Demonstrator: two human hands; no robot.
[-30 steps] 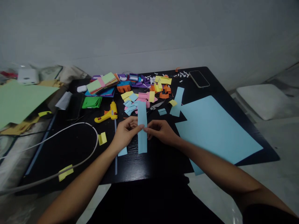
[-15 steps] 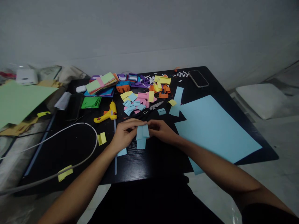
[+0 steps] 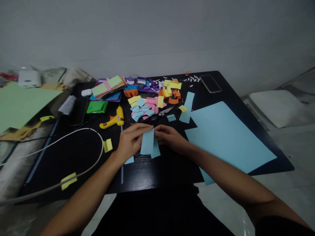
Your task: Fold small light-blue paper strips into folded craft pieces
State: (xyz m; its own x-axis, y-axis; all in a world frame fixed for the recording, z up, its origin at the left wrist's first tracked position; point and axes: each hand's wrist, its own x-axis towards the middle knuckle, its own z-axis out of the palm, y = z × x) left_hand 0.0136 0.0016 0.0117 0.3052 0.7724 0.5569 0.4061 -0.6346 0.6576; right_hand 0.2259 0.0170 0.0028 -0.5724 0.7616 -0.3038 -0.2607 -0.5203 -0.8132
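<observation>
A folded light-blue paper strip (image 3: 147, 142) stands between my hands over the black table, its two flaps hanging apart toward me. My left hand (image 3: 130, 139) is closed on the strip's upper left edge. With its fingers curled, my right hand (image 3: 169, 138) pinches the same strip near the top right. Another light-blue paper piece (image 3: 129, 160) lies partly hidden under my left wrist. Just beyond my hands lie scissors (image 3: 161, 113) with black handles and a small folded blue paper (image 3: 171, 117).
A yellow glue gun (image 3: 114, 119) lies left of my hands, near a looped white cable (image 3: 100, 144). Cut and folded coloured papers (image 3: 152, 101) are heaped at the back. Large blue sheets (image 3: 228, 137) cover the right side, with a phone (image 3: 210, 83) behind.
The blue strip between my hands has been turned and folded differently: its overlapping short flaps now appear as two longer flaps spread apart. Both hands stay nearly in place.
</observation>
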